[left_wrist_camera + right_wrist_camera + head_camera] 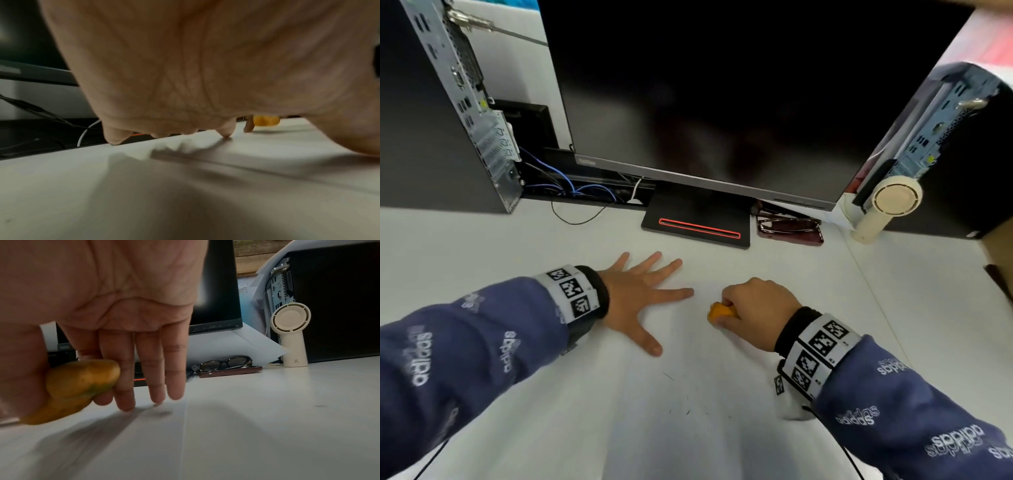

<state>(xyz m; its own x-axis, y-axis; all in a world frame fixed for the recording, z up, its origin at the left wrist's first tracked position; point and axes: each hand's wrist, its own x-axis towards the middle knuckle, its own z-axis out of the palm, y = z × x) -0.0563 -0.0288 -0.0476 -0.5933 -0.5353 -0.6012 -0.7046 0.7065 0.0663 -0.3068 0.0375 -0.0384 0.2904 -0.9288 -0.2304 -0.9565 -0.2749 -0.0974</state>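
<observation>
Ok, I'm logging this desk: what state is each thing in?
left hand: flat on the desk, fingers spread.
right hand: grips the orange lump.
orange lump: held low at the desk.
monitor: screen dark.
glasses: folded, lying on a dark red case.
handheld fan: standing upright.

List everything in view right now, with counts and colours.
small rounded orange-yellow object: one, orange-yellow, pinched in the right hand.
flat black monitor: one, black, centre back, on a red-striped base.
black computer towers: two, black with grey rears, far left and far right.
dark-framed glasses: one pair, dark, on a dark red case beside the base.
cream handheld fan: one, cream, before the right tower.
blue cables: several, blue, by the left tower.
white desk: one, white, under everything.
left hand: one, flat on the desk, fingers spread.
right hand: one, gripping the object.
</observation>
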